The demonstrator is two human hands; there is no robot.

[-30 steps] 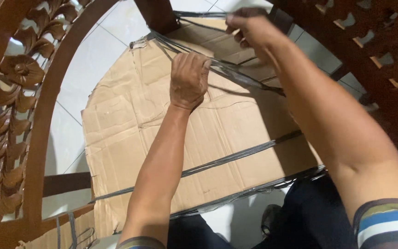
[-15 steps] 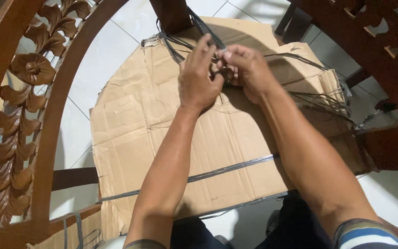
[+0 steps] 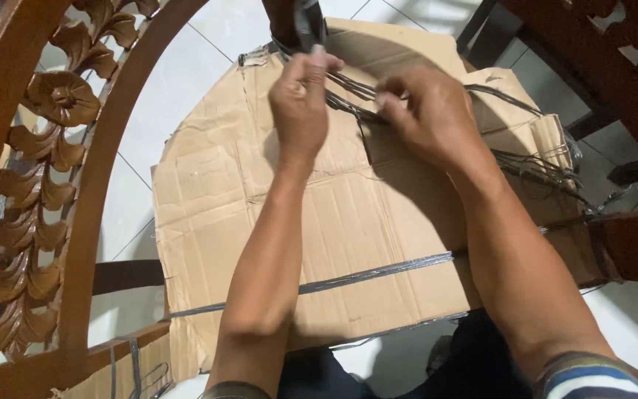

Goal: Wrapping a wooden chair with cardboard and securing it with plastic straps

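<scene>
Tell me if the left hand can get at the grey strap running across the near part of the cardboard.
Probably yes. The grey strap lies bare on the cardboard, and the left hand, though gripping strands farther up, has only to draw back along its own forearm.

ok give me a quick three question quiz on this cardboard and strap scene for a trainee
1. True or false: the left hand is pinching the dark plastic straps near the far edge of the cardboard sheet.
2. Multiple choice: what lies on the person's left side? A) a carved wooden chair back B) a metal ladder C) a glass door
3. Fill in: a flat grey strap runs across the near part of the cardboard, passing under both ____.

Key
1. True; the right hand grips the same bundle beside it.
2. A, the carved wooden chair back with flower and leaf shapes, over the white tiled floor.
3. forearms
</scene>
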